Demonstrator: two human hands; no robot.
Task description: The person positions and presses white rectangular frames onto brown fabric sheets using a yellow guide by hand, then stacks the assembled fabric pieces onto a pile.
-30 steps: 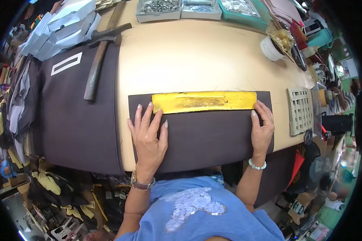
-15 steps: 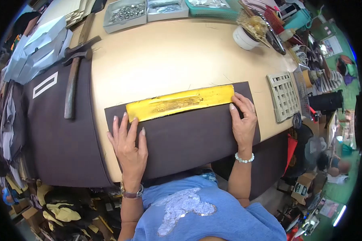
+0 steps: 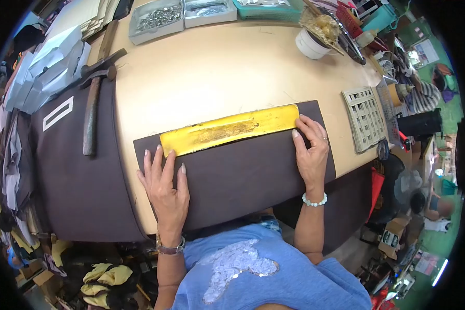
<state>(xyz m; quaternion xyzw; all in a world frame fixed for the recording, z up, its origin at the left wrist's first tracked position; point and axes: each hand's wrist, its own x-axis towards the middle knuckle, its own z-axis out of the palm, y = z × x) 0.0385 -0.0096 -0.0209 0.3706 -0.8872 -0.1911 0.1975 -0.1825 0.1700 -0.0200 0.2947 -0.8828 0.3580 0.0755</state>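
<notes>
A yellow strip with a worn brown middle lies along the far edge of a dark fabric piece on the pale table. My left hand rests on the fabric with fingers spread, its fingertips at the strip's left end. At the strip's right end, my right hand touches the corner with its fingertips, thumb apart from the fingers. Both palms face down, and neither hand is closed around anything.
Two hammers lie on a larger dark fabric at the left, near a white rectangular frame. Trays of metal parts line the back. A white tub and a slotted panel stand at the right.
The view has turned and shifted, so the table and everything on it appear further left and tilted. Both hands stay at the two ends of the yellow strip.
</notes>
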